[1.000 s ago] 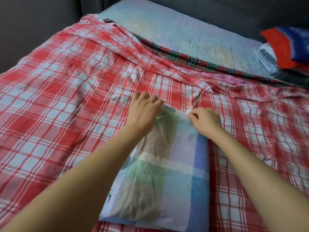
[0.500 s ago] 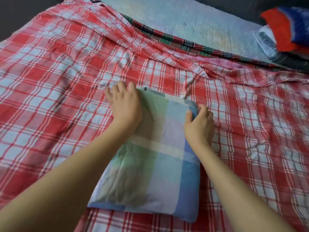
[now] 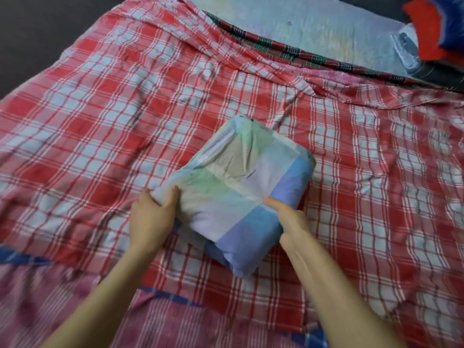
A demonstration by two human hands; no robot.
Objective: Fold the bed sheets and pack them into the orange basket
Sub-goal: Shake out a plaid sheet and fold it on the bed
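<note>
A folded sheet [image 3: 236,187] in pale blue, green and lilac checks forms a thick bundle in the middle of the bed, turned at a slant. My left hand [image 3: 152,217] grips its near left corner, thumb on top and fingers underneath. My right hand [image 3: 292,222] holds the near right side, thumb lying on the blue band. The bundle lies on a red and white checked sheet [image 3: 105,101] spread flat over the bed. No orange basket is in view.
A dark green and red checked cloth [image 3: 283,50] lies along the far edge of the red sheet, with bare mattress [image 3: 313,23] beyond. Red and blue fabric [image 3: 431,28] is piled at the far right corner. A pink and blue checked cloth [image 3: 175,320] lies at the near edge.
Both hands slid from the far end of the folded sheet back to its near end and took hold of it. The bundle has turned at a slant.
</note>
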